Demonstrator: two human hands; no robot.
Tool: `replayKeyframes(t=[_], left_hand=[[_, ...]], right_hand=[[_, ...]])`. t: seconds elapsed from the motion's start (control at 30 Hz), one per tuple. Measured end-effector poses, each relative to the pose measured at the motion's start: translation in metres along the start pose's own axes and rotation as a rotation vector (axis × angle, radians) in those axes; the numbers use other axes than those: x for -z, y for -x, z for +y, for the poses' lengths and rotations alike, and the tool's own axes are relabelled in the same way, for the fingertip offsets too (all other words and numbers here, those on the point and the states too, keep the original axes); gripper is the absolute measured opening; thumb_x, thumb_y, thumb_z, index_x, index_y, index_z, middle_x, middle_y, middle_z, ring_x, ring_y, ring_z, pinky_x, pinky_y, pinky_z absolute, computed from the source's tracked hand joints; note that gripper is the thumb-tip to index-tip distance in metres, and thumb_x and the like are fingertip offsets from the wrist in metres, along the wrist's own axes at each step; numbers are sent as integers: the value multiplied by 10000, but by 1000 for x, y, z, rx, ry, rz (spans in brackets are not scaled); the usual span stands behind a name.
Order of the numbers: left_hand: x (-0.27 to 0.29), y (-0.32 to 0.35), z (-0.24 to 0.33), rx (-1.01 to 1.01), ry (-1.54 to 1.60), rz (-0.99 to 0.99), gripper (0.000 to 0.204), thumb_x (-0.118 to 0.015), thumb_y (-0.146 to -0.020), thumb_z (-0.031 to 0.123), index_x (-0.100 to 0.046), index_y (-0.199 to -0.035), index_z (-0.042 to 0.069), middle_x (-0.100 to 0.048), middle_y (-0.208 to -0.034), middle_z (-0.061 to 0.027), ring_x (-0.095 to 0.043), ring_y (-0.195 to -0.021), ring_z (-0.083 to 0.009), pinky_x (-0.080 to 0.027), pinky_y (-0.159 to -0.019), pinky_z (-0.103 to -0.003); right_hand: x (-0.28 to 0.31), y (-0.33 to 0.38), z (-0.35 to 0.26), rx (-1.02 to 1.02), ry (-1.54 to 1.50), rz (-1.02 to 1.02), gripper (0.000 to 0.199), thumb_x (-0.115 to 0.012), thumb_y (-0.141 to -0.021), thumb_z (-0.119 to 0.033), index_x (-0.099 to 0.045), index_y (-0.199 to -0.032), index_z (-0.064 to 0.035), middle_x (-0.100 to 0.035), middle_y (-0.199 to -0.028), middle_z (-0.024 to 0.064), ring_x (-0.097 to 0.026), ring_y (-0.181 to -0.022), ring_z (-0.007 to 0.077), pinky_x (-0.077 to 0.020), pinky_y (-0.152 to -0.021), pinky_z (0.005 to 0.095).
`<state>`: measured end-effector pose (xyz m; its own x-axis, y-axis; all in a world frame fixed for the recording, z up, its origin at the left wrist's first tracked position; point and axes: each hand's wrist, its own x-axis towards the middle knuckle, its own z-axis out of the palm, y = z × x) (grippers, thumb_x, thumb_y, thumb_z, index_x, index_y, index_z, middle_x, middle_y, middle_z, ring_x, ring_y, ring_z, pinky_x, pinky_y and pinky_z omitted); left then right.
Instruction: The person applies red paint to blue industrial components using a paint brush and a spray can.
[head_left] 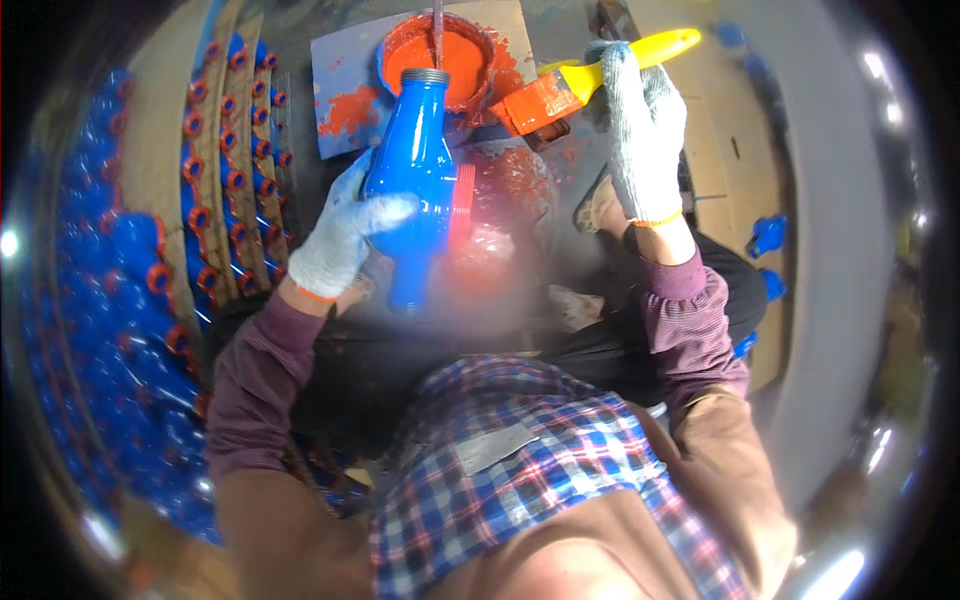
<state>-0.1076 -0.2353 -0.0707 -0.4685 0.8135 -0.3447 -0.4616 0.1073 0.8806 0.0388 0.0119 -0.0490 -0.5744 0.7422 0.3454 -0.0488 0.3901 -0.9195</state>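
Note:
In my gloved left hand [345, 230] is a glossy blue pipe fitting [415, 170], its fingers wrapped round the body. The fitting stands nearly upright, with a bare grey threaded end at the top and a red threaded branch [463, 195] on its right side. My gloved right hand [643, 130] grips a paintbrush [590, 82] by its yellow handle. Red-orange paint coats the bristles, which point left toward the fitting but are apart from it. Behind the fitting sits a round bucket [487, 60] of red-orange paint, with a stick [438, 30] standing in it.
Paint-spattered cardboard [340, 85] lies beneath the bucket. At the left, many blue fittings with red ends [200, 215] stand in rows between boards [170, 110]. A few blue pieces [768, 236] lie on cardboard [725, 150] at the right. A blurred haze covers the lower middle.

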Motion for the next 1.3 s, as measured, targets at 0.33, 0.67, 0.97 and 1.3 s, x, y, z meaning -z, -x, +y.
replayKeyframes(t=[0.33,0.67,0.97,1.3], left_hand=[[2,7,-25,-534,-1519,126,764,-870,-658,391,-614,-1296,55,-663,-1086,-146,-692,-958,-317,-580,-854,-428],[-5,14,-28,-575,-1922,-17,743,-792,-684,339,-586,-1362,113,-576,-1226,-162,-618,-1039,-329,-568,-760,-443],[-7,12,-25,-439,-1864,-33,786,-828,-644,441,-606,-1332,133,-596,-1193,-144,-637,-1021,-327,-580,-770,-450],[3,12,-32,-207,-1338,30,710,-817,-673,580,-652,-1171,101,-699,-1091,-144,-704,-951,-338,-577,-842,-435]], right_hand=[[-25,-49,54,103,364,-330,474,-545,-1015,-432,-710,-964,10,-734,-836,195,-721,-820,361,-539,-760,428],[-61,-24,99,263,691,-667,565,-468,-1019,-486,-695,-932,24,-695,-870,288,-668,-886,484,-521,-811,548],[-41,7,54,680,523,-409,255,-594,-1032,-288,-659,-967,-49,-649,-793,154,-664,-699,337,-530,-626,414],[-7,50,22,427,177,-362,181,-666,-973,-120,-671,-1115,-8,-705,-945,145,-708,-803,306,-551,-728,349]])
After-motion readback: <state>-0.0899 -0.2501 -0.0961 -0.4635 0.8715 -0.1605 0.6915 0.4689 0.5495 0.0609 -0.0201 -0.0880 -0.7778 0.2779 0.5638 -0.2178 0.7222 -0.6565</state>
